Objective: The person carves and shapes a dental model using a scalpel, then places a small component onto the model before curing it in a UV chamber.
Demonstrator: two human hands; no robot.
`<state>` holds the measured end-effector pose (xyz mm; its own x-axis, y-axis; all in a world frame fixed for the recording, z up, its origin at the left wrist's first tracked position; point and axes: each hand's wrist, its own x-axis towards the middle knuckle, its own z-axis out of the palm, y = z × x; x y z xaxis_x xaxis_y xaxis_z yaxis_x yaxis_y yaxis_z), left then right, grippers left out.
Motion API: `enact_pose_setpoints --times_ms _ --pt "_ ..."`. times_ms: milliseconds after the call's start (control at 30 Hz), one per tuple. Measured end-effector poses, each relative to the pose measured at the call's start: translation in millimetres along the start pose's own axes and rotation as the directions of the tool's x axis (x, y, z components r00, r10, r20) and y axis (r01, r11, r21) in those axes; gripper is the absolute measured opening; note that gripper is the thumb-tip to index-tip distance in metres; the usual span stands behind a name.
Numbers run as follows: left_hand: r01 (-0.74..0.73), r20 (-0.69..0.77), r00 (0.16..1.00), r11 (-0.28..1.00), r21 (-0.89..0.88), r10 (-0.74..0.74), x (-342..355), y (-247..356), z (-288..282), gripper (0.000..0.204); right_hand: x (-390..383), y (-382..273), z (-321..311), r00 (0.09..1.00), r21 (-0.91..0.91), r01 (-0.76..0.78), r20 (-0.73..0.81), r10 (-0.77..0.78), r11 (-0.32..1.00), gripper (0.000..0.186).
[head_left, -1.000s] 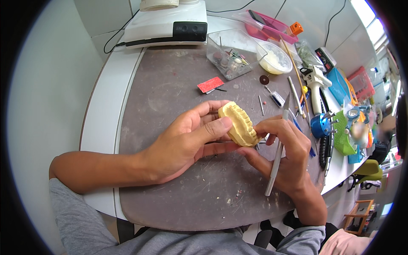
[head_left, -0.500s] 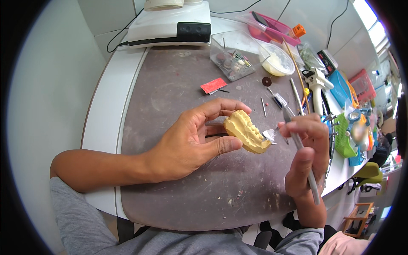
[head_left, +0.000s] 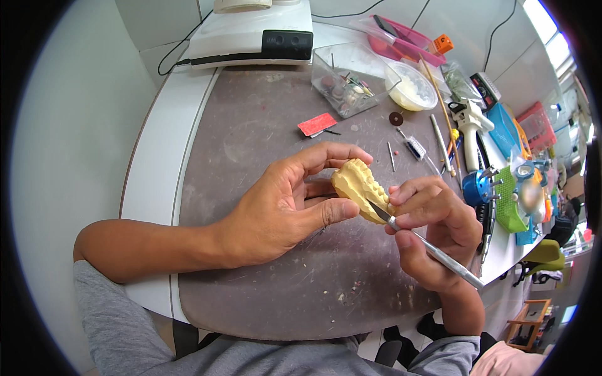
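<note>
A pale yellow dental cast (head_left: pixel 357 188) with a row of molded teeth is gripped between the thumb and fingers of my left hand (head_left: pixel 295 200). My right hand (head_left: pixel 439 232) pinches a hobby knife (head_left: pixel 448 262) by its silvery metal handle, close to the blade. The blade's tip meets the cast near its lower right end, on the side below the teeth. My right fingers hide that end of the cast in part.
Beyond my hands lie a red card (head_left: pixel 317 125), a dark disc (head_left: pixel 396 118) and a small brush (head_left: pixel 414 148). Farther back stand a clear box (head_left: pixel 351 81) of small bits, a tub (head_left: pixel 411 88) and a pink basket (head_left: pixel 407 50). A blue round holder (head_left: pixel 479 187) sits at right.
My right hand has moved left to the cast, and the knife has swung so its blade now touches it. My left hand and the cast have barely moved.
</note>
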<state>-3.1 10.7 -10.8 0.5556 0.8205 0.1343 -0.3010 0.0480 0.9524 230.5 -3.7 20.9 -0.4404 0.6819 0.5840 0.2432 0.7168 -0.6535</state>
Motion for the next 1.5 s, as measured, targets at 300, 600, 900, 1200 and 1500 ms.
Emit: enact_pose_setpoints --times_ms 300,600,900,1200,1500 --pt "0.0 -0.008 1.0 1.0 0.025 0.001 0 1 -1 0.052 0 2 0 0.999 0.019 -0.045 0.006 0.045 0.999 0.018" --pt "-0.01 -0.004 1.0 1.0 0.027 0.01 1 -1 -1 0.051 -2 5 2 0.999 0.033 -0.033 -0.012 0.034 0.999 0.017" --pt "0.009 -0.015 1.0 1.0 0.02 -0.009 0 0 -1 0.05 -3 2 1 0.995 0.05 -0.095 0.0 0.095 0.994 0.015" --pt "0.012 -0.029 1.0 1.0 0.027 -0.011 -1 1 -1 0.051 -6 5 4 0.991 0.122 -0.131 -0.025 0.135 0.984 0.014" --pt "0.003 -0.042 0.999 1.0 -0.026 -0.004 -2 1 1 0.049 -2 -2 3 0.975 0.007 -0.168 -0.148 0.168 0.986 0.012"
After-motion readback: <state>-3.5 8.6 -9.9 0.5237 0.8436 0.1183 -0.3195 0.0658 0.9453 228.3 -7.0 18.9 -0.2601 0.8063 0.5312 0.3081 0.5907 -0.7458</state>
